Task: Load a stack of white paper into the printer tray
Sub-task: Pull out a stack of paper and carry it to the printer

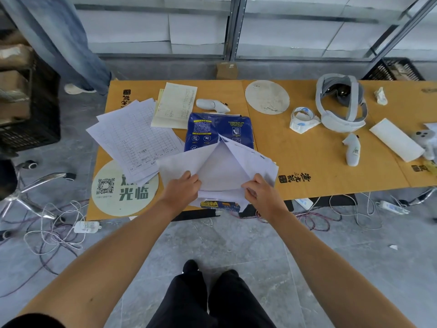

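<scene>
Hands first: I count two, both bare, both on the same job. My left hand (182,189) is closed on the left flap of the ream's white wrapper (179,164), fingers curled over its near edge. My right hand (259,191) pinches the right flap (250,159) between thumb and fingers. The two flaps are pulled apart into a V, and between them I see the white paper stack (218,174), one ream, lying at the near edge of the table (307,150). Its blue and yellow printed end label (220,205) peeks out just below my hands.

Behind the ream lies one blue packet (212,131), partly covered by the raised flaps. To the left I count one fanned heap of printed grid sheets (132,138), several sheets though I cannot tell exactly how many, and one cream notepad (176,105) beyond it. Round discs number two: one with a QR code (111,192) at the near left corner, one plain (267,97) farther back. White handheld controllers: three, one (212,105) behind the blue packet, one (352,150) at right, one (425,138) at the far right edge. One grey headset (341,102) sits near one tape roll (302,113).
</scene>
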The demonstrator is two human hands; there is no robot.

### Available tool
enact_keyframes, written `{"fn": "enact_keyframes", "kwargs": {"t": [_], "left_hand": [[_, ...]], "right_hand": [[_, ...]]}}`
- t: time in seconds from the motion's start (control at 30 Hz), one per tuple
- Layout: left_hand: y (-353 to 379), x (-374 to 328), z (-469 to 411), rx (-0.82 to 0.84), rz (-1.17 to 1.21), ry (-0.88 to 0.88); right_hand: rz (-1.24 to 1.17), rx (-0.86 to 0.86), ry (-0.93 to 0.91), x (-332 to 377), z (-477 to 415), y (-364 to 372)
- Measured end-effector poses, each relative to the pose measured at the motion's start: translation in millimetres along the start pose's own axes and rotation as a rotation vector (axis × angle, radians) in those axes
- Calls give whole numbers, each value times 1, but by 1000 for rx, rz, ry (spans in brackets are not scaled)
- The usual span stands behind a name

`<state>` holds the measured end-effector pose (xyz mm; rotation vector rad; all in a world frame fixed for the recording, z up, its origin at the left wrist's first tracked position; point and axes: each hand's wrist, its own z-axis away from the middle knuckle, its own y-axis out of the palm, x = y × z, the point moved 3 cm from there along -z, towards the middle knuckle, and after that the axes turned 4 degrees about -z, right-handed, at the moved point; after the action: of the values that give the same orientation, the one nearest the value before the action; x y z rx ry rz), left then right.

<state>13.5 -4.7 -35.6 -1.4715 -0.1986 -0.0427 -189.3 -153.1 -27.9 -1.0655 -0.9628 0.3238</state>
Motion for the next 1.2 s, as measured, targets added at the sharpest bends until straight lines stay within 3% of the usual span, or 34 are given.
{"fn": "enact_keyframes", "kwargs": {"t": [0.1,0.17,0.27,0.37,0.53,0.67,0.73,0.87,0.93,1.2], "left_hand": [[-11,-9,10,-101,103,0],[-8,-10,19,-130,216,-93],[2,-9,33,-110,407,-239],[1,-12,40,-118,429,-243],[6,-16,39,-77,483,-320],[20,-23,37,119,568,-441],[23,-24,35,175,681,-528],[15,-10,29,99,964,-961],[19,-1,26,124,1019,-1097],[20,-3,32,124,1148,-1181]], "right_hand": [[-429,-84,211,-4,6,4],[-624,-186,357,-1,12,7],[-788,-357,601,7,21,17],[-823,-301,827,14,18,28],[-458,-47,787,19,4,25],[-291,43,838,18,4,26],[-315,13,882,15,5,27],[-382,-17,900,12,5,27],[-410,-40,907,10,4,27],[-510,-88,919,8,7,18]]}}
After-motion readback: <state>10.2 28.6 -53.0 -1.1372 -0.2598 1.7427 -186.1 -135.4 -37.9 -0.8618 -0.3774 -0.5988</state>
